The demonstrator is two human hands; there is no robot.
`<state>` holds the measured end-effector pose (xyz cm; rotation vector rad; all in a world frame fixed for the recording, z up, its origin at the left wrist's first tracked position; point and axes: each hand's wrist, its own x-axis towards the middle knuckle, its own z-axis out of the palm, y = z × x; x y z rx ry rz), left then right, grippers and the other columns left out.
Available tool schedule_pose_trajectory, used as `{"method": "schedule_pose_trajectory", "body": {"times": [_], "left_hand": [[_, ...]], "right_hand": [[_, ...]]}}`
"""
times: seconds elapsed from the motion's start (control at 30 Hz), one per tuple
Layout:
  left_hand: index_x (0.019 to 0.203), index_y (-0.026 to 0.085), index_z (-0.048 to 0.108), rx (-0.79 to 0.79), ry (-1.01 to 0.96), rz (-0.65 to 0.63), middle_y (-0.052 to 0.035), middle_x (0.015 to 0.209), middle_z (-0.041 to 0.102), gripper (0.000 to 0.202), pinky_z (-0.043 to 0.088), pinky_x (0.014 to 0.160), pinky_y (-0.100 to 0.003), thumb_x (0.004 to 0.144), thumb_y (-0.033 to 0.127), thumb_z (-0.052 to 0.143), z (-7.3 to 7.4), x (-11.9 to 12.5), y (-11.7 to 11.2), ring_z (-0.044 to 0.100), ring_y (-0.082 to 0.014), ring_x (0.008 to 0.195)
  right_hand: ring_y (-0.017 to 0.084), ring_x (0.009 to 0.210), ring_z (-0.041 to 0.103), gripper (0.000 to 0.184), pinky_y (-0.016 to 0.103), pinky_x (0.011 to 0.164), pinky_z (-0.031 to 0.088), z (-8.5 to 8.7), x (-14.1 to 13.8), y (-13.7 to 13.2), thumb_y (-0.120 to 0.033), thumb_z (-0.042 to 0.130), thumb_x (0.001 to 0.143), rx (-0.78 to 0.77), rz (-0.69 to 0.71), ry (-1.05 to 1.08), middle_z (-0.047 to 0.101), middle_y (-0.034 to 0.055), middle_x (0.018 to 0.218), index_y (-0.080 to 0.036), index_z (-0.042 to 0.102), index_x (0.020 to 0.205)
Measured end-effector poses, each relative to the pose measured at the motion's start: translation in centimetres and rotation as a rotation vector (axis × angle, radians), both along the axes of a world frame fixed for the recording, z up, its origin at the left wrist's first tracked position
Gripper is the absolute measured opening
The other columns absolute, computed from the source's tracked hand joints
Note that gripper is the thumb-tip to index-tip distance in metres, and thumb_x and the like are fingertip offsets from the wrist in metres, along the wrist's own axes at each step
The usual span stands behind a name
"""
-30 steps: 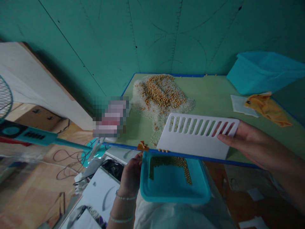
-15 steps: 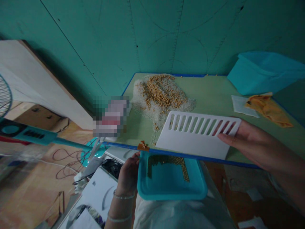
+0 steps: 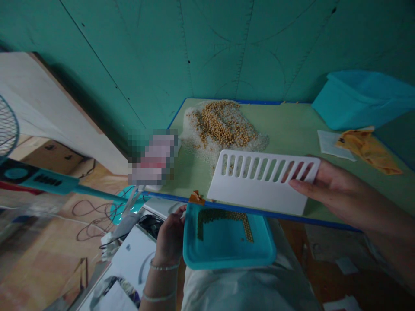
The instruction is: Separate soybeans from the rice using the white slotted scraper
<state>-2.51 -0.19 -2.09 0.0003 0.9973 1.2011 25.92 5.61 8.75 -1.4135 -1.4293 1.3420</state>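
My right hand grips the right end of a white slotted plastic divider, thumb in front. The divider stands tilted on the table near its front edge. Beyond it lies a pile of round tan beans, mixed and ringed with fine whitish grains. My left hand holds the left rim of a blue plastic tray, its fingertips partly hidden. That tray sits below the table's front edge, over my lap. In it shows a U-shaped band of small golden dots.
The pale green table has a blue edge and meets a green wall. A blue bin and a yellow cloth are at right. A blue fan stands left. Orange tape marks the front edge.
The divider and my right hand have shifted a little left. The tray and my left hand have also moved slightly left. A small speck now shows on the tray's floor.
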Motion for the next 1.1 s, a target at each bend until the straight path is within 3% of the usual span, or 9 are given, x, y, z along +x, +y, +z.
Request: {"method": "schedule_pose_trajectory", "body": {"times": [0.2,0.43,0.63,0.77,0.93,1.1], "left_hand": [[0.068,0.017,0.065,0.013,-0.008,0.001,-0.0038,0.054,0.066,0.022,0.05,0.045,-0.025,0.055,0.01,0.049,0.1,0.0,0.1,0.059,-0.0163,0.046],[0.068,0.016,0.066,0.004,0.001,0.018,-0.0038,0.056,0.067,0.023,0.05,0.047,-0.023,0.054,0.008,0.049,0.1,-0.1,0.1,0.059,-0.0155,0.048],[0.071,0.017,0.063,0.016,0.021,0.009,-0.004,0.055,0.065,0.023,0.05,0.047,-0.025,0.058,0.009,0.046,0.2,-0.5,-0.1,0.058,-0.0163,0.048],[0.072,0.018,0.062,0.031,0.051,-0.001,-0.0044,0.052,0.063,0.022,0.047,0.043,-0.026,0.058,0.01,0.047,0.4,-0.9,-0.2,0.056,-0.0176,0.043],[0.068,0.016,0.064,0.056,0.078,0.009,-0.0043,0.057,0.065,0.023,0.046,0.045,-0.024,0.057,0.007,0.046,0.5,-1.0,-0.1,0.055,-0.0153,0.046],[0.07,0.018,0.064,0.064,0.041,0.018,-0.0039,0.056,0.065,0.025,0.046,0.045,-0.025,0.059,0.007,0.044,0.1,-0.9,0.0,0.056,-0.0164,0.047]], "right_hand": [[0.022,0.083,0.067,0.029,0.034,0.074,0.055,0.3,-0.4,-0.3,-0.042,0.07,0.068,0.014,0.048,0.025,0.073,0.0017,0.089,-0.026,0.062,0.09],[0.019,0.084,0.067,0.029,0.03,0.072,0.054,-0.1,-0.7,0.3,-0.041,0.071,0.067,0.061,0.01,0.044,0.073,-0.0011,0.088,-0.027,0.061,0.09],[0.024,0.082,0.067,0.026,0.039,0.073,0.055,0.4,-2.1,1.4,-0.034,0.071,0.064,0.103,0.054,0.026,0.073,-0.0004,0.083,-0.025,0.058,0.084],[0.025,0.085,0.067,0.023,0.04,0.072,0.056,0.9,-2.4,1.4,-0.038,0.069,0.065,0.081,0.1,-0.015,0.073,-0.0005,0.085,-0.027,0.061,0.084],[0.026,0.078,0.067,0.029,0.039,0.069,0.056,1.5,-2.0,0.8,-0.049,0.072,0.059,0.035,0.058,-0.051,0.073,0.0004,0.083,-0.03,0.063,0.078],[0.024,0.079,0.068,0.024,0.036,0.067,0.057,1.1,-1.1,0.3,-0.044,0.071,0.064,0.042,0.054,-0.035,0.074,-0.0006,0.083,-0.029,0.064,0.081]]}}
